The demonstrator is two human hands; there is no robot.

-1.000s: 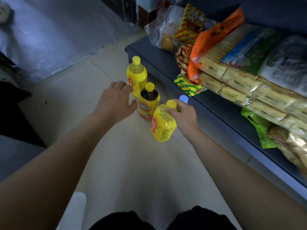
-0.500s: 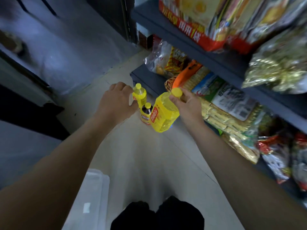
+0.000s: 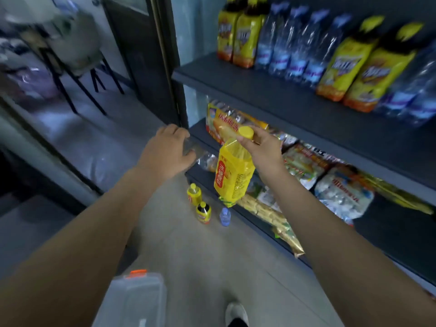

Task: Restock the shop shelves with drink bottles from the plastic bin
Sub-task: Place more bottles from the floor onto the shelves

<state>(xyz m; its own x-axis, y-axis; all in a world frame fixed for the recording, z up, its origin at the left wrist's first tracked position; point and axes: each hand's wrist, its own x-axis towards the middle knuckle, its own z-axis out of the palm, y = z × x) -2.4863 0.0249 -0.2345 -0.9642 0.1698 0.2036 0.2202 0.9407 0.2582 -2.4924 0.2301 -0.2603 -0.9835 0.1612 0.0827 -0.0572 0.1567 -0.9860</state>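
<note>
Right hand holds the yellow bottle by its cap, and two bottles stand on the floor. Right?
No: the head view shows three on the floor, a second yellow bottle, a dark bottle and a water bottle. The right hand does hold its yellow bottle by the cap.

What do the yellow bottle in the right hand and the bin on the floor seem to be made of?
Yellow bottle: probably thin clear plastic, glossy; light shines through the yellow drink. Its cap: opaque yellow plastic, smooth. Bin: translucent grey-white plastic, seemingly rigid, with an orange clip.
</note>
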